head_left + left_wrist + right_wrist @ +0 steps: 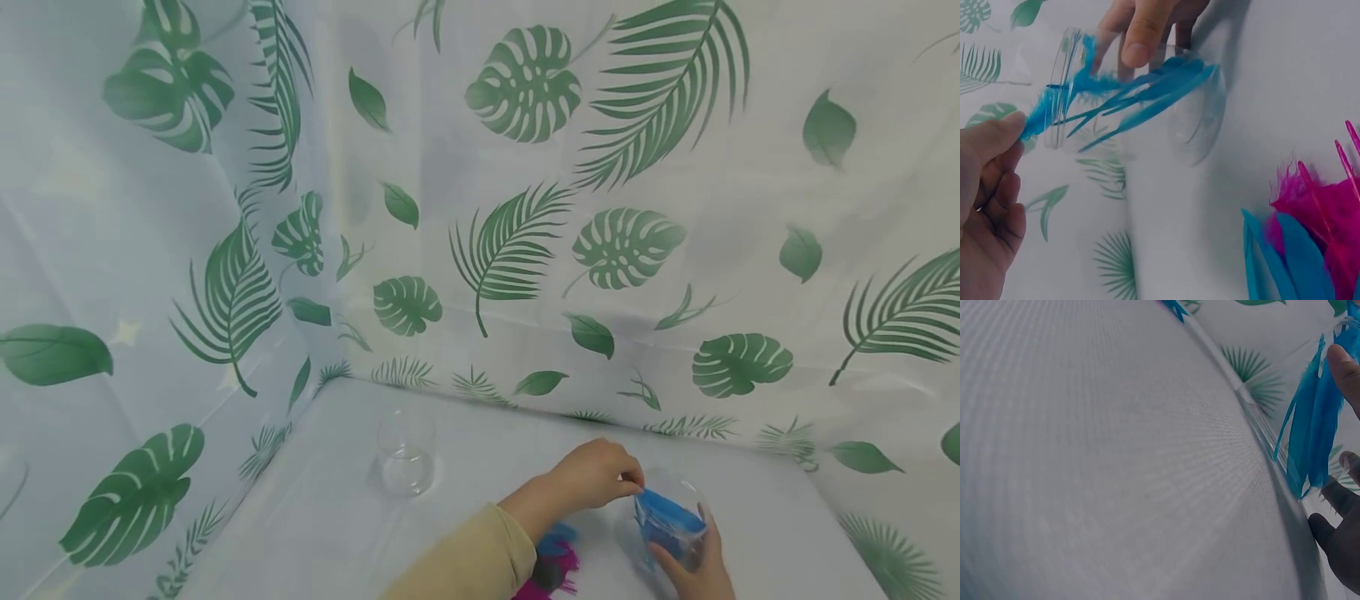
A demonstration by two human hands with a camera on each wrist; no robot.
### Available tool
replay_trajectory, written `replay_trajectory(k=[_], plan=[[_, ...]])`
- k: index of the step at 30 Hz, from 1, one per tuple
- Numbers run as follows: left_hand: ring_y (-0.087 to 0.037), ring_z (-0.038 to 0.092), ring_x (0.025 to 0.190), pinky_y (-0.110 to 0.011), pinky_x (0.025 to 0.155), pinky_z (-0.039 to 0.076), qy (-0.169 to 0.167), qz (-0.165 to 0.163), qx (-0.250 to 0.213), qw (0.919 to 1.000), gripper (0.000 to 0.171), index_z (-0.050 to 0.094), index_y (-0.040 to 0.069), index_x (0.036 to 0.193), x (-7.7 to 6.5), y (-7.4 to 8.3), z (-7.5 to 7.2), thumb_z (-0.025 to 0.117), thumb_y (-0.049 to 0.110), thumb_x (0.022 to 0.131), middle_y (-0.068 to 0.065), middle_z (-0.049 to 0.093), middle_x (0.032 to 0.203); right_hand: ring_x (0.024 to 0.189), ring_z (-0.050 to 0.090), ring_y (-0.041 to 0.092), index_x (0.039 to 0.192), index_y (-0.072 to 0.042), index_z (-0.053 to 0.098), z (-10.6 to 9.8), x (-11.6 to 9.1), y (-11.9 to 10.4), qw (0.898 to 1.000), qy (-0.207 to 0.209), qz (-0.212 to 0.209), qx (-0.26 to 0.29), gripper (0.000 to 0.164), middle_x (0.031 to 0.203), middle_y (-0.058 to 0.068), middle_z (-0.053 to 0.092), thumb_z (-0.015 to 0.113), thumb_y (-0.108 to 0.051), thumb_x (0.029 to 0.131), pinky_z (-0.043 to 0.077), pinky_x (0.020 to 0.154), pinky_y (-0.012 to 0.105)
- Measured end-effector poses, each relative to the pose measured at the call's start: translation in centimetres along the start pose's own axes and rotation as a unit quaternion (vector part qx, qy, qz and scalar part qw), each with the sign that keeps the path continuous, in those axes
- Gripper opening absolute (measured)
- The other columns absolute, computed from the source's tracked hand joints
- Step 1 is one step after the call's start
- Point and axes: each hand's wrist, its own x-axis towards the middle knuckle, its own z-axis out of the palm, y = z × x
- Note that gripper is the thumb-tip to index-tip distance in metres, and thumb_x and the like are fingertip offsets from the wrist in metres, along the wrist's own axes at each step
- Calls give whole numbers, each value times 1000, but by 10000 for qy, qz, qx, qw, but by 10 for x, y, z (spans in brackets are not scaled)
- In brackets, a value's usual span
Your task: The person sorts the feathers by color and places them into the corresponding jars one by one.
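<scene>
My left hand (597,473) pinches the end of a blue feather (1036,119) at the mouth of a clear jar. My right hand (699,571) grips this clear jar (1200,140) round its side, thumb on the near side and fingers beyond. Inside the jar lie several blue feathers (1154,94), their quills toward the mouth. In the left wrist view the jar appears on its side. The right wrist view shows the right hand (1342,534) at its right edge, against the jar with the blue feathers (1316,425).
Loose magenta feathers (1341,212) and blue feathers (1300,250) lie on the white table (480,450), partly behind the left sleeve (472,558) in the head view. A second clear jar (406,471) stands farther left. Leaf-patterned sheets (525,350) rise behind and at the left.
</scene>
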Motion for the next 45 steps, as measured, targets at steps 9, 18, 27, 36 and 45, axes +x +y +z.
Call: replay_trajectory(k=[9,18,27,36,45], plan=[[12,53,89,-7,88,40,-14,76,134,9999,13,71,42,103,0,9,12,63,45,94,30,61,92,142,9,59,151,-17,-31,2,2,8,9999,-54,-6,147,148,161,29,-5,73,-75,65,17,110,74],[10,55,106,-10,99,40,162,300,-260,9991,31,65,40,124,-20,-9,10,56,51,96,27,64,112,143,13,58,153,-17,-28,4,2,5,9990,41,-433,130,141,163,27,-1,75,-67,72,21,112,71],[-4,62,104,-20,85,50,1103,-872,-2211,9651,29,69,29,121,-92,-83,0,55,43,99,15,67,116,143,13,57,153,-16,-27,3,4,2,9994,44,-338,-116,140,163,26,0,72,-71,71,20,111,72],[-7,61,101,-28,81,52,578,-2051,-2661,9401,27,71,26,118,-146,-131,30,65,38,94,14,68,113,141,13,59,153,-12,-27,-3,4,6,9994,44,-329,-129,142,162,28,-1,73,-71,71,21,108,74],[-4,60,105,-30,96,49,160,-1448,-2381,9602,30,72,28,115,-163,-138,61,73,33,85,17,66,106,143,10,58,152,-14,-29,1,5,6,9991,-29,-391,130,140,162,28,-3,74,-66,74,18,109,74]])
